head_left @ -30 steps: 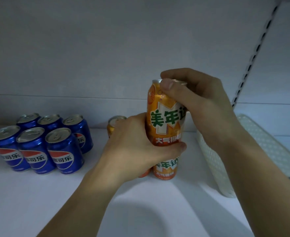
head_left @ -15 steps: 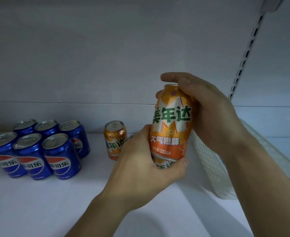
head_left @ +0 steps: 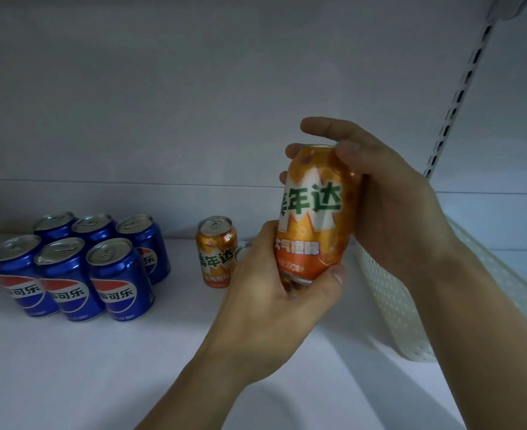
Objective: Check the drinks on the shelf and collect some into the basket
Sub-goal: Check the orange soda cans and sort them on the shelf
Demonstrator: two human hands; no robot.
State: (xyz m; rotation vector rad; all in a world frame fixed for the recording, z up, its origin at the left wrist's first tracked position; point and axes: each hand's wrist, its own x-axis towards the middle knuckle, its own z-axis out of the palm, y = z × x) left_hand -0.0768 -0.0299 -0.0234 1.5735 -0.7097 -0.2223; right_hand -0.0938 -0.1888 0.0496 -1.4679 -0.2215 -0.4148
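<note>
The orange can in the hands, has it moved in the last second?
Yes. The orange can has been lifted off the shelf and tilted; a second ago its base sat low near the shelf, and now both hands hold it clear, beside the white basket.

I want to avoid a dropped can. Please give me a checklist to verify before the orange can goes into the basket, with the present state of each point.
1. Held orange can gripped at both ends: ok; left hand holds its base, right hand its top.
2. Can off the shelf: ok.
3. White basket beside the right hand: ok.
4. Basket interior free: cannot tell, hidden by the arm.
5. Other orange can and blue cans upright: ok.
</note>
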